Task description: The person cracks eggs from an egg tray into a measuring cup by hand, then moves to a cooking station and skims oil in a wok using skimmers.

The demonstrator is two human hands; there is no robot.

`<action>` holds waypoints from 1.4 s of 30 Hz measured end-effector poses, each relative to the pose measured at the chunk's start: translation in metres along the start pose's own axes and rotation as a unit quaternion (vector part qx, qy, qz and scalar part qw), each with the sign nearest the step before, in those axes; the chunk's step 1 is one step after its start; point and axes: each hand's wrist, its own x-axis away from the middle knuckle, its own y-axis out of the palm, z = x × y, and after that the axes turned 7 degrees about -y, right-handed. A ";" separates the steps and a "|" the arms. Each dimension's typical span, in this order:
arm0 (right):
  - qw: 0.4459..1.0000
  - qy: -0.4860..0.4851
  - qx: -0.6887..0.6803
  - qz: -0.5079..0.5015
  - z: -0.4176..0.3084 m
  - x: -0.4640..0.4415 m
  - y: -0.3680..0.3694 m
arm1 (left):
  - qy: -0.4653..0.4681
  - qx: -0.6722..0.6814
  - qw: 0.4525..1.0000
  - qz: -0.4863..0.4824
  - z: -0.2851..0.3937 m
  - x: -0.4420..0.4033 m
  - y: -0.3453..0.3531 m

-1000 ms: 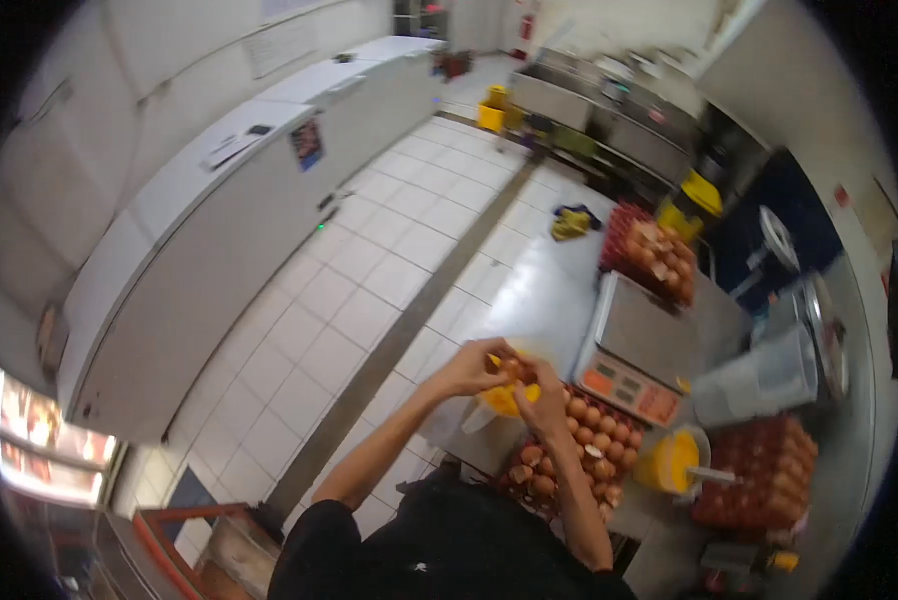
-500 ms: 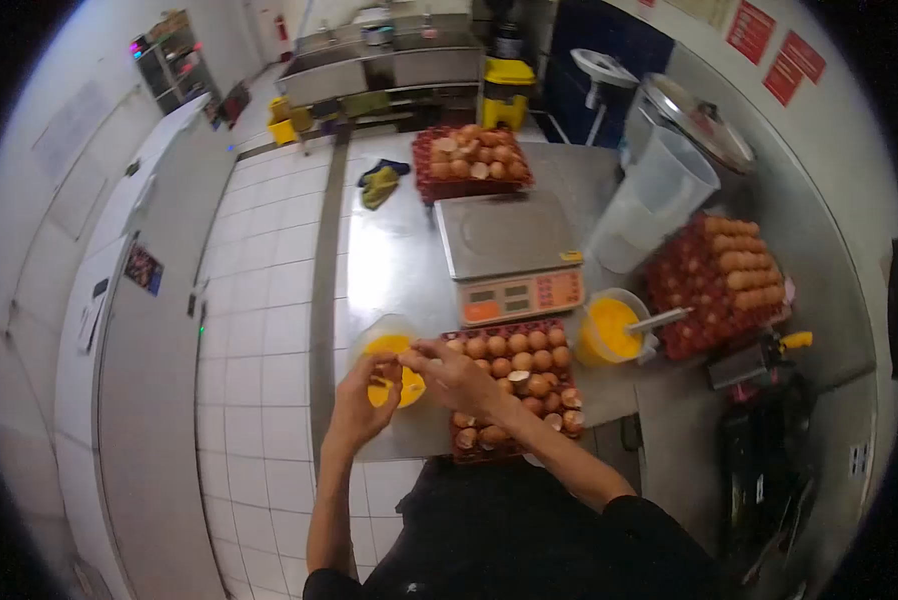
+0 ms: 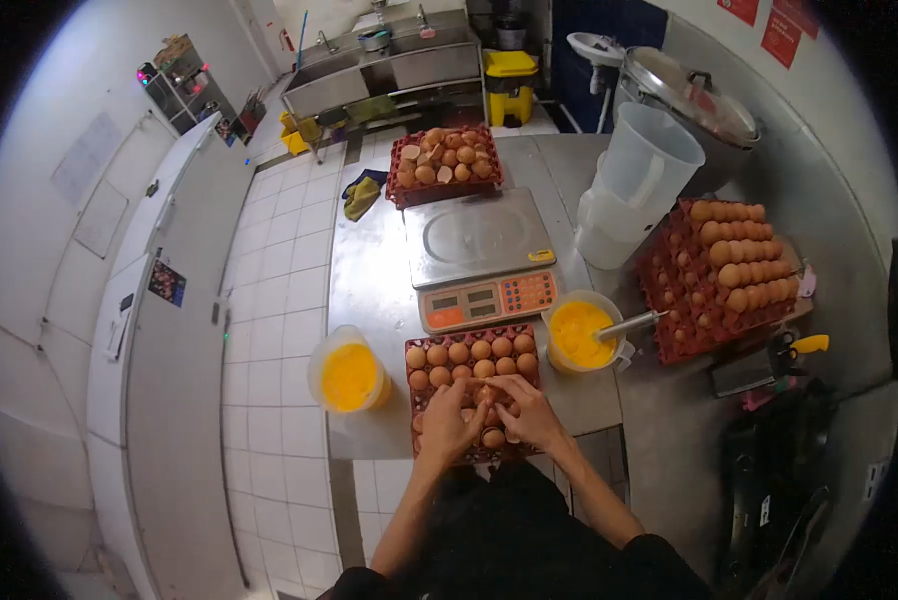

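Over the egg tray (image 3: 471, 337), left hand (image 3: 451, 422) and right hand (image 3: 531, 412) jointly pinched an egg (image 3: 486, 395), possibly only its shell.

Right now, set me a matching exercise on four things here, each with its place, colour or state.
Things:
1. Near egg tray
2. Scale
3. Bin
4. Right jug

Descriptions:
A. fronted by an orange panel
B. has a metal tool jutting out
C. mostly yellow
D. under the left hand and right hand

Pairs: 1-D, 2-A, 3-C, 4-B
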 end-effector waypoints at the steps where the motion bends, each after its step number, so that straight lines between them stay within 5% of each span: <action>1: 0.998 0.032 -0.044 -0.024 0.005 0.001 0.002 | -0.015 -0.022 1.000 -0.003 0.006 0.003 -0.002; 4: 0.996 -0.051 -0.074 0.017 0.021 0.006 0.032 | -0.092 0.082 0.992 0.017 -0.008 0.019 0.009; 10: 0.987 -0.068 -0.145 -0.004 0.002 -0.005 0.077 | -0.151 0.197 0.955 0.161 -0.031 0.058 0.013; 14: 0.986 -0.093 -0.123 -0.062 0.004 -0.042 0.095 | -0.160 0.130 0.953 0.221 -0.072 0.040 0.013; 16: 0.989 -0.063 -0.060 -0.119 0.012 -0.050 0.106 | -0.078 0.054 0.981 0.169 -0.122 0.035 0.028; 18: 0.987 -0.112 -0.026 -0.112 0.015 -0.059 0.115 | -0.109 0.066 0.978 0.165 -0.122 0.045 0.025; 20: 0.989 -0.107 -0.024 -0.098 -0.007 -0.063 0.116 | -0.097 0.046 0.955 0.276 -0.131 0.063 0.028; 24: 0.986 -0.081 -0.069 -0.130 -0.066 -0.051 0.128 | -0.277 0.214 0.904 0.245 -0.139 0.151 0.011; 26: 0.973 -0.186 -0.070 -0.120 -0.099 -0.037 0.156 | -0.347 0.291 0.857 0.247 -0.191 0.214 0.046; 28: 0.941 -0.085 -0.175 -0.275 -0.149 -0.019 0.172 | -0.452 0.152 0.846 0.240 -0.259 0.305 0.094; 30: 0.899 -0.121 -0.161 -0.388 -0.150 0.004 0.219 | -0.479 0.087 0.819 0.303 -0.316 0.418 0.150; 31: 0.906 -0.113 -0.158 -0.375 -0.150 0.014 0.241 | -0.511 0.096 0.791 0.323 -0.327 0.481 0.182; 32: 0.872 -0.198 -0.078 -0.442 -0.152 0.026 0.264 | -0.709 0.139 0.650 0.235 -0.346 0.539 0.210; 33: 0.812 -0.287 0.000 -0.508 -0.151 0.042 0.292 | -0.784 0.195 0.551 0.210 -0.333 0.581 0.212; 36: 0.718 -0.304 0.050 -0.624 -0.117 0.083 0.372 | -0.832 0.386 0.295 0.269 -0.289 0.658 0.204; 37: 0.684 -0.288 0.058 -0.668 -0.120 0.079 0.394 | -0.828 0.408 0.257 0.285 -0.280 0.673 0.205; 38: 0.698 -0.277 0.060 -0.658 -0.124 0.077 0.416 | -0.831 0.377 0.303 0.274 -0.274 0.688 0.202; 40: 0.725 -0.274 0.074 -0.627 -0.143 0.064 0.451 | -0.802 0.406 0.254 0.358 -0.269 0.719 0.211; 42: 0.727 -0.269 0.075 -0.628 -0.196 0.052 0.474 | -0.820 0.431 0.251 0.280 -0.290 0.724 0.182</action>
